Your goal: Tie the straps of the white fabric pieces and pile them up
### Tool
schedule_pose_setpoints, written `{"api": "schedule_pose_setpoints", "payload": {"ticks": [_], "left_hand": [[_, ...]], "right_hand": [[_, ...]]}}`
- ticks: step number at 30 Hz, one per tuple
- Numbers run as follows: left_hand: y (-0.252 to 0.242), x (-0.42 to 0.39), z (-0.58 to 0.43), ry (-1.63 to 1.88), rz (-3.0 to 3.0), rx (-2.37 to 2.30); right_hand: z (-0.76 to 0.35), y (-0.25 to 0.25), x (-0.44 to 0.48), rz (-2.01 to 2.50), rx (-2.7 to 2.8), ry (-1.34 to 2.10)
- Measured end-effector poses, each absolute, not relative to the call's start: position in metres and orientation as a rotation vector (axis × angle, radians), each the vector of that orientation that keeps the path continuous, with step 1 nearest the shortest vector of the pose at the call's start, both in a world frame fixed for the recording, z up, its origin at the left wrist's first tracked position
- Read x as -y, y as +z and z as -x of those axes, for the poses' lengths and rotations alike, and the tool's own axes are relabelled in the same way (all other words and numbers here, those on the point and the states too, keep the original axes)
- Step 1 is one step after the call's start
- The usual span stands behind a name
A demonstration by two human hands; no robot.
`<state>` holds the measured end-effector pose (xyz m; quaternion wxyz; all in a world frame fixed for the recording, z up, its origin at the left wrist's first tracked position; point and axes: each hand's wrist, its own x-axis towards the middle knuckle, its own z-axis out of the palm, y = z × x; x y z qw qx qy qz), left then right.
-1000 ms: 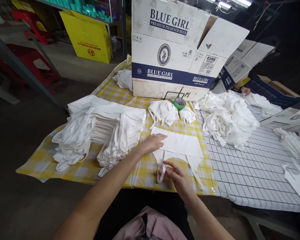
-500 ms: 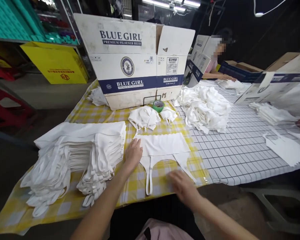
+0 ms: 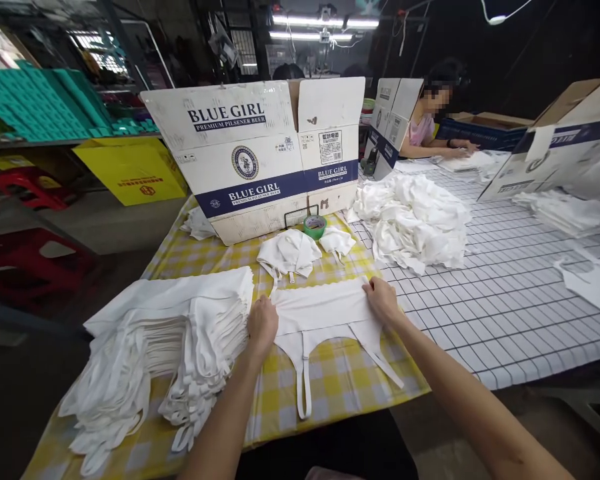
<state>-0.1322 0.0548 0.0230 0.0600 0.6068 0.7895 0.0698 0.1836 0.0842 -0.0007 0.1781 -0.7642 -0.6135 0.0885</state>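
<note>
A white strappy camisole (image 3: 325,310) lies flat on the yellow checked cloth, its straps pointing toward me. My left hand (image 3: 263,323) is closed on its left edge near the upper corner, the fingertips partly hidden. At the opposite upper corner, my right hand (image 3: 381,300) pinches the fabric between thumb and fingers. Left of my left hand rises a thick stack of similar white camisoles (image 3: 195,297), straps hanging at the front. Just beyond the camisole sit a crumpled white garment (image 3: 290,252) and a smaller white piece (image 3: 337,242).
A green tape roll (image 3: 315,227) sits before a tall Blue Girl carton (image 3: 250,160). A heap of white garments (image 3: 413,220) lies on the grid-patterned cloth (image 3: 430,333) to the right. Another person (image 3: 425,130) handles white fabric at the far side. Red stools (image 3: 35,267) stand left.
My right hand has moved up from the straps to the camisole's upper right corner and gripped it. My left hand has closed at the left edge. The camera view has tilted up.
</note>
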Motion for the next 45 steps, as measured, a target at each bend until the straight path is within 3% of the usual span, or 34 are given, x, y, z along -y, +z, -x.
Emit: {"api": "schedule_pose_setpoints", "payload": {"ticks": [3, 9, 15, 20, 25, 31, 39, 45], "left_hand": [[0.023, -0.047, 0.118, 0.328, -2.062, -2.351], [0.009, -0.025, 0.098, 0.254, -2.563, -1.643], [-0.006, -0.015, 0.142, 0.320, -2.366, -1.817], [0.002, -0.032, 0.145, 0.586, -2.114, -2.101], [0.023, -0.069, 0.133, 0.402, -1.666, -2.325], [0.024, -0.092, 0.134, 0.419, -1.543, -2.199], [0.024, -0.086, 0.132, 0.792, -1.303, -1.805], [0.072, -0.083, 0.135, 1.061, -1.199, -1.462]], "right_hand": [[-0.176, 0.001, -0.076, 2.137, 1.724, 0.159], [-0.162, -0.010, -0.057, 1.694, 2.232, 0.082], [-0.202, -0.018, -0.048, 1.808, 2.208, 0.220], [-0.206, -0.001, -0.063, 1.989, 1.731, 0.404], [-0.197, 0.008, -0.093, 2.188, 1.547, 0.547], [-0.195, 0.015, -0.111, 2.190, 1.553, 0.786], [-0.202, 0.039, -0.102, 1.989, 1.520, 1.033], [-0.214, 0.098, -0.088, 1.652, 1.524, 1.053]]}}
